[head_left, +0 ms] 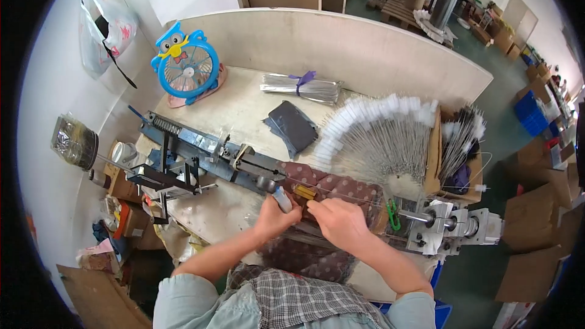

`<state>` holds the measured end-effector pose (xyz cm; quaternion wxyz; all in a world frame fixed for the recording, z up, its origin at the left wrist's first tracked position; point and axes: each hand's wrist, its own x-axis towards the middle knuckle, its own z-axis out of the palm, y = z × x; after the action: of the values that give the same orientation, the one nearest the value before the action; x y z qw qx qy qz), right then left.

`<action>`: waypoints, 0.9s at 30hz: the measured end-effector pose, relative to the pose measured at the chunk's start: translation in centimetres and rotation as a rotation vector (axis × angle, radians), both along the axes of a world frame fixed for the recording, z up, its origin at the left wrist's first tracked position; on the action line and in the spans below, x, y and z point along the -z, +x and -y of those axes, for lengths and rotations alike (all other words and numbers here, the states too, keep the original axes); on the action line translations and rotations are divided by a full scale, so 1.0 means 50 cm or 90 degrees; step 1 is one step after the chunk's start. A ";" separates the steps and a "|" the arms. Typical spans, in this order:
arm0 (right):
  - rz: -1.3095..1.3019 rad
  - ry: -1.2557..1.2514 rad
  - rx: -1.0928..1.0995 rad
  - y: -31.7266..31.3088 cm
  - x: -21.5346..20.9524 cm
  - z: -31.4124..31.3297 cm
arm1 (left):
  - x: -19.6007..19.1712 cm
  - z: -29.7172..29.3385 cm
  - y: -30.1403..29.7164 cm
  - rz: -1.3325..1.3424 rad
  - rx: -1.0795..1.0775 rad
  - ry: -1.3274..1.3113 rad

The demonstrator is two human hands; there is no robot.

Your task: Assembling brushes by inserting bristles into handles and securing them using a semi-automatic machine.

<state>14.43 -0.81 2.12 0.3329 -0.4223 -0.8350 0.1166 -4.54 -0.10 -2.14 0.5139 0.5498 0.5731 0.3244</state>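
Note:
Over the middle of a long bench machine (250, 167), both hands work close together. My left hand (276, 214) is closed around a short white and bluish piece (282, 200), whose kind I cannot make out. A round metal part (266, 184) sits just beyond it. My right hand (337, 219) is closed, thumb and finger pinched; whatever is between them is hidden. Right beside those fingertips lies a yellow piece (303, 192). Brown polka-dot cloth (347, 192) covers the machine bed under and behind the hands. A thin rod or wire runs above the cloth toward the right end.
Many thin wires with white ends (378, 134) fan out behind the machine, beside a cardboard box (434, 158) of more. A bundle of wires (304, 87), dark cloths (292, 128) and a blue fan (187, 70) stand farther back. A green clip (392, 214) sits near the metal shaft (414, 214).

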 end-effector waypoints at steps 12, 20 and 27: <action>0.080 -0.120 0.017 -0.031 0.034 -0.034 | 0.094 0.036 -0.299 0.430 -0.366 -0.165; 0.088 -0.174 -0.005 -0.038 0.032 -0.028 | 0.087 0.044 -0.381 0.539 -0.507 -0.195; 0.031 -0.196 -0.018 -0.002 -0.043 -0.007 | 0.066 0.044 -0.324 0.475 -0.581 -0.101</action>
<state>14.34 -0.46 4.27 0.2422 -0.4594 -0.8209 0.2373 -20.76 -2.31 -5.43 0.5291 0.0566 0.5545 0.6399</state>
